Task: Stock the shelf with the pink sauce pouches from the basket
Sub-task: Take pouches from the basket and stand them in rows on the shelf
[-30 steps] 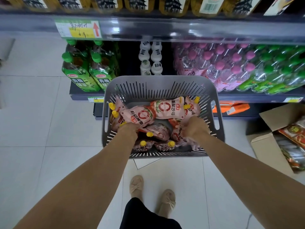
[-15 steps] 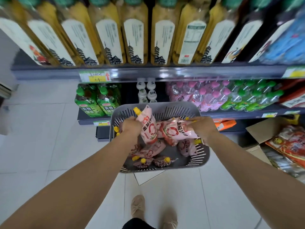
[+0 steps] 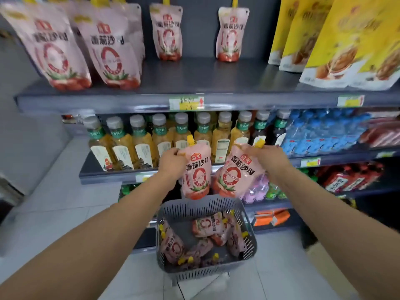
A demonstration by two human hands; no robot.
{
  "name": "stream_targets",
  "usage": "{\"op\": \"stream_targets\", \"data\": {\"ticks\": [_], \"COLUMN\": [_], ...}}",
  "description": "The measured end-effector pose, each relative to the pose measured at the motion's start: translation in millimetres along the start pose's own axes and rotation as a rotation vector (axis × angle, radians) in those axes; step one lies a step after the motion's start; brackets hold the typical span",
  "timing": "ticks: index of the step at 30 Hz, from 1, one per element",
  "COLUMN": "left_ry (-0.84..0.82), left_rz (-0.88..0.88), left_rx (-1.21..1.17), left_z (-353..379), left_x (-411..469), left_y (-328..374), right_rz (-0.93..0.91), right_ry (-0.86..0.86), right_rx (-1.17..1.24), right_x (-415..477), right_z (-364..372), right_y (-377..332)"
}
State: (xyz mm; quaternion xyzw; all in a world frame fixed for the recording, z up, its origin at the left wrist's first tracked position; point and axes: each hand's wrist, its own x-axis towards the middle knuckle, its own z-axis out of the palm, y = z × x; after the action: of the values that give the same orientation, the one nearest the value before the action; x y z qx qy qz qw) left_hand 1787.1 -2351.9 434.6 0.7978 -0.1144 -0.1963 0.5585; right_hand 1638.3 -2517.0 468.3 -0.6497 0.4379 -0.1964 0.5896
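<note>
Gripping left pouch (image 3: 195, 169) in left hand (image 3: 171, 162) and right pouch (image 3: 233, 172) in right hand (image 3: 270, 158), each pinched near the top, hanging just above basket (image 3: 184, 210) at six o'clock. Partly done: shelf (image 3: 216, 83) at twelve o'clock holding stocked pouches (image 3: 166, 33) upright with wide gaps, spare pouches (image 3: 207, 225) lying in basket. Glossy soft film, yellow spouts, slatted grey plastic.

Yellow bags (image 3: 337, 40) stand upright at far upper right, packed side by side. A price tag (image 3: 186, 103) with a red arrow sits at centre, lower than the bags; a second tag (image 3: 350, 101) sits to its right. One level down, a row of grey-capped bottles (image 3: 140, 144) of yellow liquid runs from left to centre. Dark bottles (image 3: 259, 131) stand just right of them, then blue bottle packs (image 3: 320, 133). Red packs (image 3: 350, 178) lie lower right. Orange packs (image 3: 270, 217) sit lowest, near the pale tiled floor (image 3: 65, 213).
</note>
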Motion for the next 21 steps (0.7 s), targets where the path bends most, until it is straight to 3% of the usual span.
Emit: {"op": "stream_targets", "data": {"ticks": [13, 21], "left_ry": [-0.008, 0.079], "left_rz": [0.352, 0.424], "left_rx": [-0.167, -0.257], "left_z": [-68, -85], "left_x": [-38, -30], "left_y": [130, 187], "right_rz": [-0.257, -0.427], "right_ry": [-0.012, 0.014], "right_rx": [0.08, 0.091], "right_x": [-48, -46], "right_z": [-18, -20], "right_y": [-142, -198]}}
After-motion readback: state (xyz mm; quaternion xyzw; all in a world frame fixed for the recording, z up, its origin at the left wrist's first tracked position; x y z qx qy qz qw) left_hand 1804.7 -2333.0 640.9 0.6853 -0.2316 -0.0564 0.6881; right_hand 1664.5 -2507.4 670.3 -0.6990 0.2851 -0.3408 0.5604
